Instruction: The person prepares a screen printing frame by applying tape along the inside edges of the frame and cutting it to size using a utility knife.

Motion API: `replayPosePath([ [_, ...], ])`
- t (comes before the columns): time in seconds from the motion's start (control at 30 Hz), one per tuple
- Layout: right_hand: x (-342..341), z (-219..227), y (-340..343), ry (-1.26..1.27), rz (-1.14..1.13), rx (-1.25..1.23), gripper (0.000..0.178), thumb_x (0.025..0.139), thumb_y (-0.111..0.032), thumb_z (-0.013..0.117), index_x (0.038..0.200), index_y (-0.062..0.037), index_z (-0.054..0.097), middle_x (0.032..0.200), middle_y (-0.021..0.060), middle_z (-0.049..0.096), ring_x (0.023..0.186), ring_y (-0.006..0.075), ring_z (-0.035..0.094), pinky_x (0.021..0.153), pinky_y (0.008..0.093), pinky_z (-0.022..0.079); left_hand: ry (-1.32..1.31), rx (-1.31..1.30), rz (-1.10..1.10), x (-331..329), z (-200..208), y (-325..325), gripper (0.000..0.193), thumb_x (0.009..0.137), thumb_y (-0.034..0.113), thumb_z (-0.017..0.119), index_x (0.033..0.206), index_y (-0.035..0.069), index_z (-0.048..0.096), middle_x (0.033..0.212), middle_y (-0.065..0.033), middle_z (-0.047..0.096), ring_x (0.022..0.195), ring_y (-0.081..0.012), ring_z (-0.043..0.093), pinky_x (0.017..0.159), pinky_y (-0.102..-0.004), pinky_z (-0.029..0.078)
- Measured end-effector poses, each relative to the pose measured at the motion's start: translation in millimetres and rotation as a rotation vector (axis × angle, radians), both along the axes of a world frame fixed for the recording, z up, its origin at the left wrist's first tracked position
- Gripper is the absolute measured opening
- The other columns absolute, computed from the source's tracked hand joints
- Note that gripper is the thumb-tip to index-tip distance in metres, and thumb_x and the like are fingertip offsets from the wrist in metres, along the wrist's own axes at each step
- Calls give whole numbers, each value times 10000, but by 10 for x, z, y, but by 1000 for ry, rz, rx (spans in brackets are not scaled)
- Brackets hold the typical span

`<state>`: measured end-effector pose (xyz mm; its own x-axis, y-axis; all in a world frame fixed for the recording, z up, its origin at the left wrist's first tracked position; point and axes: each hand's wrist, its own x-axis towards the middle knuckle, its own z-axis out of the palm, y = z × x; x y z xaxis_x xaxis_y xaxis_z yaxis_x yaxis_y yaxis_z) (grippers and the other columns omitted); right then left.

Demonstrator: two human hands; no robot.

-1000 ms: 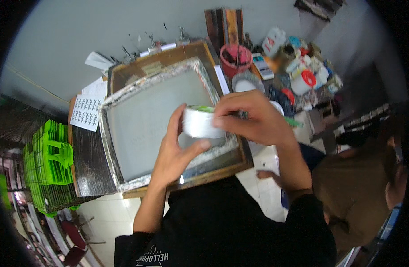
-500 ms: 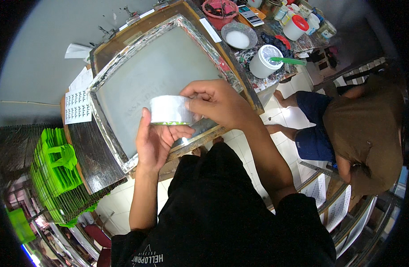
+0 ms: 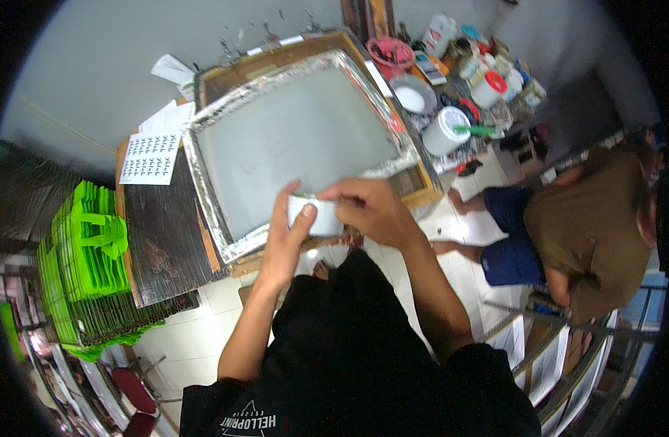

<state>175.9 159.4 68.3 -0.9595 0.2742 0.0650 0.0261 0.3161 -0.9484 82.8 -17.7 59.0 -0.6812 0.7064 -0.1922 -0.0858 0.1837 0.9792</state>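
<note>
Close to my body, over the near edge of a screen-printing frame (image 3: 290, 127), I hold a wide white roll of tape (image 3: 325, 220). My left hand (image 3: 282, 244) is closed on its left end, thumb across the white face. At the roll's right end my right hand (image 3: 382, 216) has its fingers bent against the far edge; blur hides exactly what they pinch. The frame has a pale grey mesh and paint-stained borders, and lies tilted on a wooden board (image 3: 416, 191).
To the right, a paint-stained bench carries a white tub (image 3: 443, 135) with a green handle, a grey bowl (image 3: 413, 95) and a pink basket (image 3: 390, 53). Printed sheets (image 3: 149, 156) and a rack of green bags (image 3: 94, 247) are leftward. Another person (image 3: 589, 226) is at right.
The roll has turned over and come nearer my body. My left thumb has swung across its face, and my right fingers have moved along its edge. The view has shifted too.
</note>
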Motion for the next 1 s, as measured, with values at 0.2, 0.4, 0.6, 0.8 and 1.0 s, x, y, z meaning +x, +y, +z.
replayPosePath([
  [0.2, 150, -228, -114, -175, 31, -124, 182, 905, -126, 620, 1008, -20, 726, 763, 4, 640, 631, 58, 567, 562, 247, 452, -86, 11, -26, 45, -323, -250, 648, 1088, 542, 390, 1511, 53, 430, 1287, -171, 570, 1120, -243, 575, 935, -375, 489],
  [0.4, 210, -418, 33, -187, 130, -189, 175, 895, -108, 657, 1017, 4, 714, 823, 48, 690, 779, 86, 612, 720, 270, 506, -9, -104, -97, 67, -217, -366, 537, 1097, 428, 432, 1515, 91, 453, 1141, -228, 659, 1016, -269, 630, 879, -375, 512],
  [0.6, -35, -315, 294, -131, 262, -186, 171, 899, -66, 619, 1009, 36, 700, 806, 28, 661, 741, 79, 617, 686, 253, 505, 293, -117, 26, 144, -63, -130, 575, 1021, 341, 625, 1447, -5, 453, 1322, -242, 582, 1135, -340, 630, 994, -411, 492],
  [0.8, -226, 74, 442, -174, 231, -171, 165, 886, -62, 627, 1006, 9, 716, 746, 21, 641, 715, 65, 593, 640, 251, 473, 188, -86, 107, 56, 95, 198, 549, 1042, 374, 563, 1428, 7, 430, 1292, -222, 585, 1157, -312, 593, 1013, -398, 465],
  [1.0, -262, -88, 428, -34, 297, -209, 192, 878, -88, 634, 1027, 0, 718, 780, 34, 679, 709, 90, 601, 654, 287, 488, 153, 52, 259, 118, 43, 144, 535, 1127, 402, 325, 1314, -37, 568, 1262, -191, 613, 1186, -268, 577, 1048, -364, 426],
])
